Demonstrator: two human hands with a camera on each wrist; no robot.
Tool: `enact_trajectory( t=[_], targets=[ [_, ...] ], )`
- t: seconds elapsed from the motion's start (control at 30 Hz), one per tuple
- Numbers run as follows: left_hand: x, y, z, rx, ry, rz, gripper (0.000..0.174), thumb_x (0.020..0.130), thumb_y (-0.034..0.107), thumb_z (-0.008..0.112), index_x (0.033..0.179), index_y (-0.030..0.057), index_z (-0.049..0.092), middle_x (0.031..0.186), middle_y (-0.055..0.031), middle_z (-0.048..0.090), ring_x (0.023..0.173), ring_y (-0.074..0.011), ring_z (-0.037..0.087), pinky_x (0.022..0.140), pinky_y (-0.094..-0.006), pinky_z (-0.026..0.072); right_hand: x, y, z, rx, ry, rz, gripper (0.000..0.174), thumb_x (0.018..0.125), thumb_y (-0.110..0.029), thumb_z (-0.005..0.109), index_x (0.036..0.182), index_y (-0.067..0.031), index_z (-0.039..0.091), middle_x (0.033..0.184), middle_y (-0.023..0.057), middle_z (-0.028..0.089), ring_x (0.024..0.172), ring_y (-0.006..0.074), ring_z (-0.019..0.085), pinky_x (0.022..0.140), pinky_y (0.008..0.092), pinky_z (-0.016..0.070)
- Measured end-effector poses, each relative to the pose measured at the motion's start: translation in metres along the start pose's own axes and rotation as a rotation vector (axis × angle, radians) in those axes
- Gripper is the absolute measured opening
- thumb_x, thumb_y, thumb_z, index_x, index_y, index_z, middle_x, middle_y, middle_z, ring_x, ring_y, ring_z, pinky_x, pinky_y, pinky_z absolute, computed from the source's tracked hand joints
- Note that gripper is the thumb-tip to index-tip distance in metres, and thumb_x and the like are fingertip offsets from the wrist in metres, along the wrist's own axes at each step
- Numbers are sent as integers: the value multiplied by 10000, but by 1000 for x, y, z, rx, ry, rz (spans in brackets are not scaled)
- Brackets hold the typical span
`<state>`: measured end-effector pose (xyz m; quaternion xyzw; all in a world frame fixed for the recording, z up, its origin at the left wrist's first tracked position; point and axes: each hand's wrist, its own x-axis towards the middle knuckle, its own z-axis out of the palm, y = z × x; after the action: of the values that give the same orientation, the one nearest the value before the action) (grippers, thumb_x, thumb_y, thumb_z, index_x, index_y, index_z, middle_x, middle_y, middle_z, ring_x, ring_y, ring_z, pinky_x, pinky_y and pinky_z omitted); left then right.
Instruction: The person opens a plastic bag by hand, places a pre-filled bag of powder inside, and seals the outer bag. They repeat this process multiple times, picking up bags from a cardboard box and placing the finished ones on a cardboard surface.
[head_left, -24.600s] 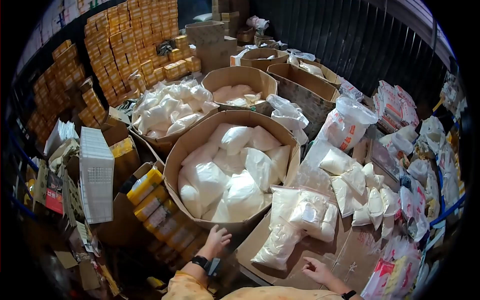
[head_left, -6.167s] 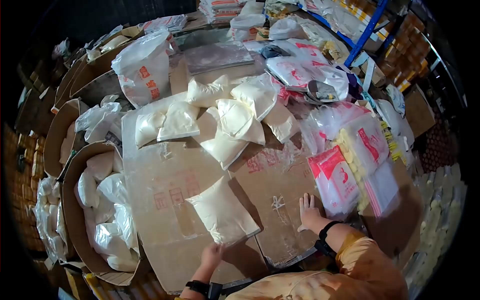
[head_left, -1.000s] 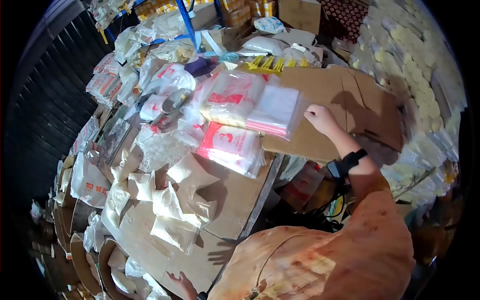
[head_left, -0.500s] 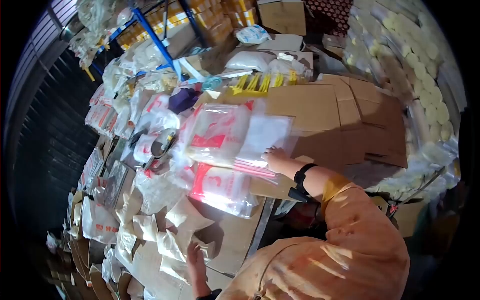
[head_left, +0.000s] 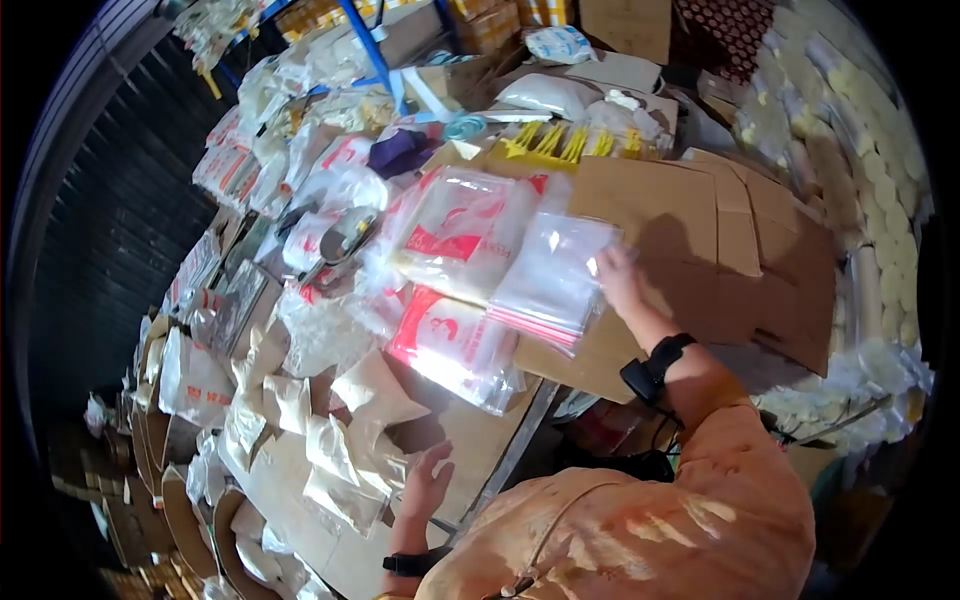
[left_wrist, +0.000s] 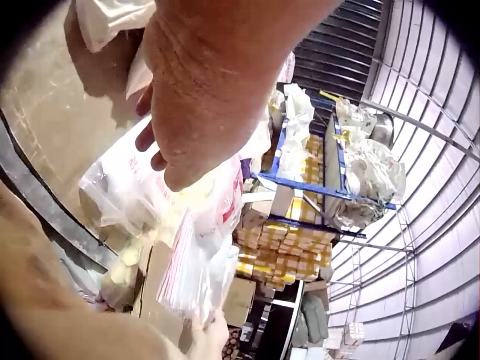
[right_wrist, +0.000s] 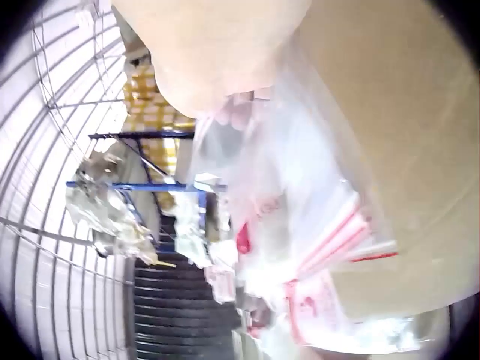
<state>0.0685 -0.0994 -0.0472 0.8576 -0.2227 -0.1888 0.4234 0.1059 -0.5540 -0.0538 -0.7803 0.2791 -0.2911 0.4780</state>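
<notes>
Bags with pink edges lie just left of the right hand, which has shifted to their outer side, putting its fingertips at the plastic; I cannot tell whether they grip. Packs printed red adjoin the bags, their writing illegible. The left hand, open and empty, is beside cream pouches.

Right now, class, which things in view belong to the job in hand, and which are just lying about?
Probably part of the job:
- the flat clear bags, at the right hand
- the filled cream-coloured bags, beside the left hand

Seemingly just lying about:
- the purple cloth
- the teal coil
- the plump white sack beyond the yellow-topped packs
</notes>
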Motion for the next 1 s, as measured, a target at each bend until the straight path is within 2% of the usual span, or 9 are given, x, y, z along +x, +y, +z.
enact_trajectory(
  t=[0.23,0.27,0.33,0.4,0.53,0.6,0.67,0.83,1.0],
  targets=[
    [-35,10,-28,-607,-28,-42,556,823,208,592,1308,90,347,1219,-94,484,1122,-212,457,928,-354,366,-58,-127,10,469,-320,-91,155,867,-165,516,811,-22,499,653,29,500,572,123,459,535,264,394],
    [-31,21,-35,-739,-40,13,644,822,252,602,1358,104,278,1267,-105,446,1154,-229,429,944,-375,351,-85,-161,11,265,-432,-350,118,879,-145,508,829,-38,508,668,-1,456,618,87,448,594,235,392],
    [-16,53,-38,-1104,-133,134,838,815,359,597,1413,167,42,1382,-125,275,1230,-292,329,964,-427,314,-128,-185,42,134,-560,-872,95,773,-110,602,765,-40,538,690,108,518,603,268,515,692,356,441],
    [-7,60,-38,-1338,-225,157,836,837,342,569,1413,204,-21,1417,-129,183,1262,-319,279,941,-439,339,-177,-182,81,-51,-927,-987,71,667,-115,621,680,-62,576,665,136,547,719,328,542,736,425,433],
    [-3,39,-32,-1277,59,-37,538,909,255,445,1366,67,233,1355,-121,328,1121,-348,450,880,-379,402,-236,-200,99,-320,-1085,-1319,85,674,-155,599,677,-75,570,699,98,565,702,254,552,758,396,413],
    [-23,41,-50,-1467,43,-15,486,907,301,440,1284,6,359,1304,-118,405,1119,-358,449,887,-415,398,-225,-195,103,-22,-1052,-1157,68,710,-113,611,754,-70,580,780,64,603,732,245,562,770,367,426],
    [-40,30,-60,-1514,18,-26,496,899,363,434,1269,36,387,1300,-113,411,1112,-349,456,889,-458,388,-214,-182,96,40,-809,-759,78,777,-134,611,818,-73,583,812,60,608,733,210,568,719,329,446],
    [-63,16,-75,-1530,-107,-21,473,898,381,431,1240,54,424,1280,-95,437,1105,-334,466,885,-463,387,-197,-130,124,335,-982,443,343,876,-225,536,1190,-96,485,1080,69,552,914,170,554,717,284,450],
    [-82,9,-86,-1547,-261,30,413,897,313,466,1212,46,442,1237,-150,466,1012,-285,534,832,-423,424,-219,-164,136,788,-1314,833,376,866,-169,536,1224,-81,462,1062,55,558,913,150,561,747,302,471]
  ],
)
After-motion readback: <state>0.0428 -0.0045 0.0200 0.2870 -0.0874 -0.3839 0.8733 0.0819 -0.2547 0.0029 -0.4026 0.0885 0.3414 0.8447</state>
